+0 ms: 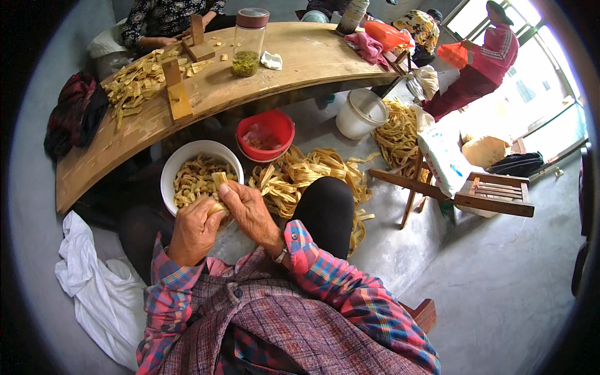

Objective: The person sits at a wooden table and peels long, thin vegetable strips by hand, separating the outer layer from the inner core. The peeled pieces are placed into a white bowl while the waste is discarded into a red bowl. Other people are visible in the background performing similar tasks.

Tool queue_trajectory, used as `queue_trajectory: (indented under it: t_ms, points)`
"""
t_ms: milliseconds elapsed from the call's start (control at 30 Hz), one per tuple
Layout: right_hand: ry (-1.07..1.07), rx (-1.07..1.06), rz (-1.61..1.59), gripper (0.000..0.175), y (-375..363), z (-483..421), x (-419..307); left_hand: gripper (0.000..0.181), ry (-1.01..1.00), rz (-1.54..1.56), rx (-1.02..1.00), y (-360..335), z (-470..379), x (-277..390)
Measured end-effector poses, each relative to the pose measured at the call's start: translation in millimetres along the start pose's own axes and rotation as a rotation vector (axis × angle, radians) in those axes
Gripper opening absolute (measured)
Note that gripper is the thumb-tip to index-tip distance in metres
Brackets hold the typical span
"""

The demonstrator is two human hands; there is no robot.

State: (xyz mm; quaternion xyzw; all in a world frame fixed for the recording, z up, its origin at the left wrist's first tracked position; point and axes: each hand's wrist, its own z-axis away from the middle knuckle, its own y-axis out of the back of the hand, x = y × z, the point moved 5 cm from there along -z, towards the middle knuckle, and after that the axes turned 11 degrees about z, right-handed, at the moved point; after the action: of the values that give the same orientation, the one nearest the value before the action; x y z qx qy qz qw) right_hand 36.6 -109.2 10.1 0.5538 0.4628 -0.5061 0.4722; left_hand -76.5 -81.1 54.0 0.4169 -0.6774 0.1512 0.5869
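Both my hands meet above the near rim of a white bucket [167, 161] that holds many knotted tan strips [194, 176]. My left hand [197, 229] is closed on a pale yellow-tan strip. My right hand [248, 211] pinches the same strip [219, 178], whose folded end sticks up past the thumb. The part of the strip between the hands is mostly hidden by the fingers. Right of the bucket, a heap of long, flat tan strips [300, 173] lies on the floor around my knee.
A red bucket [286, 136] and a white bucket [363, 126] stand beyond. The curved wooden table [300, 56] bears cut strips [136, 84], wooden block stands [178, 98] and a lidded jar [247, 42]. Stool [422, 185] at right; white cloth [98, 290] at left. Other people are across the table and by the window.
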Motion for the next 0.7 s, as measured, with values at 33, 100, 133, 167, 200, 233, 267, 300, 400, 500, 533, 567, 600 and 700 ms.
queue_trajectory:
  t_ms: [33, 100, 133, 167, 200, 233, 267, 300, 400, 500, 533, 567, 600, 700]
  points:
    - [0.017, -0.043, 0.105, 0.034, 5, -4, 5, 0.007, -0.267, -0.295, 0.139, -2, 0, 18]
    - [-0.061, -0.155, 0.098, 0.033, 9, -1, 2, 0.018, -0.28, -0.266, 0.144, -3, 1, 24]
    - [0.157, -0.166, 0.255, 0.033, 11, 0, -5, 0.018, -0.307, -0.254, 0.128, -4, 1, 23]
    - [0.377, -0.173, 0.408, 0.034, 12, 2, -7, 0.018, -0.333, -0.243, 0.112, -5, 1, 21]
    - [0.352, -0.201, 0.409, 0.033, 15, 3, -2, 0.017, -0.319, -0.179, 0.059, -8, 1, 13]
    - [0.327, -0.229, 0.41, 0.033, 18, 4, 2, 0.016, -0.291, -0.188, 0.069, -9, 1, 10]
    - [0.302, -0.255, 0.411, 0.033, 18, 6, 5, 0.016, -0.264, -0.198, 0.079, -9, 1, 8]
    - [0.246, -0.238, 0.413, 0.033, 20, 6, 6, 0.015, -0.237, -0.207, 0.089, -10, 1, 4]
    - [0.14, -0.2, 0.577, 0.032, 19, 8, 3, 0.013, 0.009, -0.03, 0.163, -4, 3, -16]
    - [0.174, -0.131, 0.357, 0.029, 10, 13, -9, 0.014, 0.256, 0.613, 0.141, -5, 4, -40]
    - [0.171, -0.114, 0.309, 0.025, 8, 14, -3, 0.015, 0.307, 0.799, 0.11, -7, 5, -41]
    - [0.2, -0.113, 0.317, 0.024, 11, 14, -2, 0.015, 0.357, 0.986, 0.078, -9, 5, -41]
    - [0.226, -0.111, 0.325, 0.024, 13, 15, -2, 0.024, 0.343, 1.065, 0.015, -10, 4, -36]
    - [0.246, -0.139, 0.254, 0.026, 18, 16, -7, 0.03, 0.367, 1.124, -0.027, -16, 6, -32]
